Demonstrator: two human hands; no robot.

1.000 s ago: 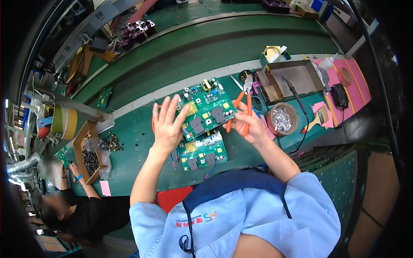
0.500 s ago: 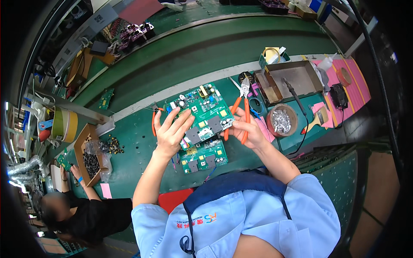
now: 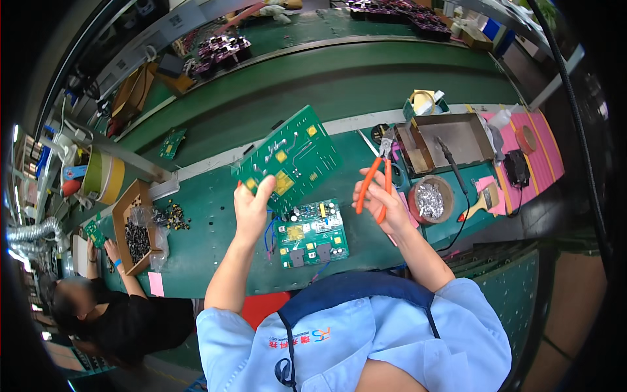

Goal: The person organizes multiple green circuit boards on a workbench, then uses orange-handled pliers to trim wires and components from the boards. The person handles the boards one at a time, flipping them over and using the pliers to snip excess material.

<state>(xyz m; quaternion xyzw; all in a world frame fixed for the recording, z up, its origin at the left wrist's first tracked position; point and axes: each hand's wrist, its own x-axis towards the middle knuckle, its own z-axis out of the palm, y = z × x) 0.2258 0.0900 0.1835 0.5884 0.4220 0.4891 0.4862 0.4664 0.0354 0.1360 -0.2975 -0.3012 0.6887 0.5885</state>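
My left hand (image 3: pixel 251 208) grips a green circuit board (image 3: pixel 302 160) by its lower left corner, thumb on the face toward me. The board is raised and tilted, its solder side with yellow patches showing. Closed around orange-handled pliers (image 3: pixel 386 149) is my right hand (image 3: pixel 380 201); the silver jaws point away from me, apart from the board. A second circuit board (image 3: pixel 313 236), component side up, lies on the green bench (image 3: pixel 215 261) below the raised one.
Right of my right hand stand a round tub of metal clippings (image 3: pixel 431 199), a soldering iron (image 3: pixel 450 157) by a metal tray (image 3: pixel 457 124), and a brush (image 3: pixel 483 201). At left, a cardboard box (image 3: pixel 138 235) holds small black parts. A co-worker (image 3: pixel 130 320) handles another board at far left.
The upper board has been lifted off the lower one and flipped, so its solder side shows. My right hand has let go of its edge and moved slightly right, keeping the pliers.
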